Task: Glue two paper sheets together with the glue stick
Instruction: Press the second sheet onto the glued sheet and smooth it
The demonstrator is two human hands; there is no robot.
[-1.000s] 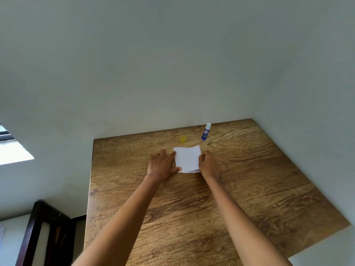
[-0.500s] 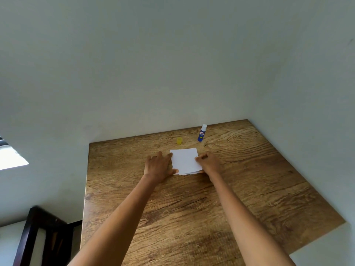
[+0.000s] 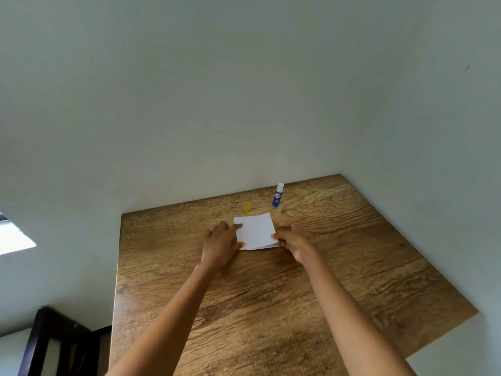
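Note:
Two small white paper sheets (image 3: 256,230) lie stacked on the wooden table (image 3: 271,294); the lower sheet peeks out along the near edge. My left hand (image 3: 221,244) rests flat with its fingertips on the stack's left edge. My right hand (image 3: 294,240) touches the right edge, fingers spread on the paper. The blue glue stick (image 3: 278,195) stands upright and uncapped, its white tip showing, behind the paper near the wall. Its yellow cap (image 3: 247,206) sits on the table to the left of it.
The table stands in a corner, with plain walls at the back and right. A dark wooden chair (image 3: 54,346) stands off the table's left edge. A bright window (image 3: 13,237) is at the far left.
My right hand has slid from the stack's near right corner to its right edge, with fingers more spread. The camera view has shifted slightly; the paper stays in place.

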